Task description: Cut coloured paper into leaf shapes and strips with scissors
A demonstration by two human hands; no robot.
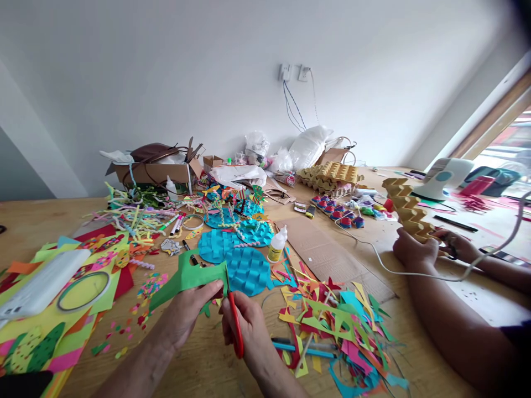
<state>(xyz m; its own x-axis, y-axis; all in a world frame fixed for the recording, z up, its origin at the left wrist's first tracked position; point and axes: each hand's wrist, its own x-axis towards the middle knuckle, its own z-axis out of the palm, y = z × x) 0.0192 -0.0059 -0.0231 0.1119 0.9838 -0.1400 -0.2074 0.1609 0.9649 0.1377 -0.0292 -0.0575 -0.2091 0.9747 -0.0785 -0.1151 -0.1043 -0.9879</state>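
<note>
My left hand (193, 307) pinches a sheet of green paper (186, 276) with a cut-out notch along its upper edge. Red-handled scissors (236, 326) are gripped in my right hand (249, 320), their blades pointing away from me at the paper's right edge. Just beyond lie round blue pieces of folded paper (246, 271). A white glue bottle (277, 246) with a yellow label stands upright to their right. Colourful paper scraps (332, 315) are heaped to the right of my hands, and small confetti pieces (153, 287) lie to the left.
At right, another person's hands (415, 249) hold a cardboard egg tray (406, 210) and scissors, beneath a loose white cable (398, 271). Left are coloured sheets (99, 309), a white device (45, 282) and a tape roll (85, 290). Behind stand a cardboard box (155, 172) and stacked egg trays (329, 176).
</note>
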